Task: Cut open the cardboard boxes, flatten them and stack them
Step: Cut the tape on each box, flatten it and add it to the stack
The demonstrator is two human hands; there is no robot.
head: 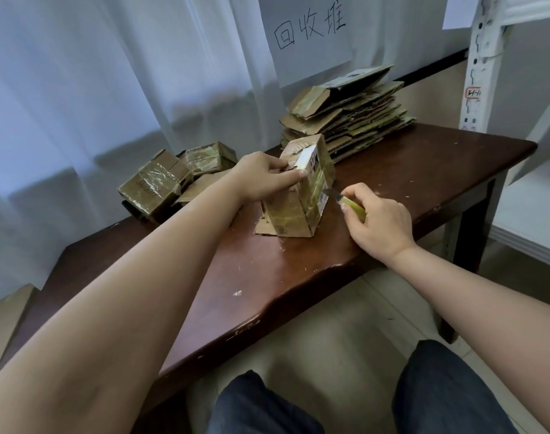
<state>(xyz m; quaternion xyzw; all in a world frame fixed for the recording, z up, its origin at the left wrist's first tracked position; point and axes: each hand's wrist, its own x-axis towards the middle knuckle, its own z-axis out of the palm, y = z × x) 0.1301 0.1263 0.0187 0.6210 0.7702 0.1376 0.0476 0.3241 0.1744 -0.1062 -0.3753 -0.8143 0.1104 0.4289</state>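
A taped cardboard box (pixel 302 205) stands on end in the middle of the dark wooden table (pixel 298 277), its lower flaps splayed on the tabletop. My left hand (pixel 264 177) grips its top from the left, thumb across the upper edge. My right hand (pixel 377 220) holds a yellow-handled knife (pixel 345 200), whose blade tip touches the box's right side. Behind the box lies a stack of flattened boxes (pixel 352 114). Several taped, uncut boxes (pixel 173 180) sit at the table's left.
White curtains hang behind the table, with a paper sign (pixel 308 32) above the flattened stack. A white metal shelf rack (pixel 480 64) stands at the right. My knees (pixel 361 399) are below the table's near edge. Small scraps litter the tabletop.
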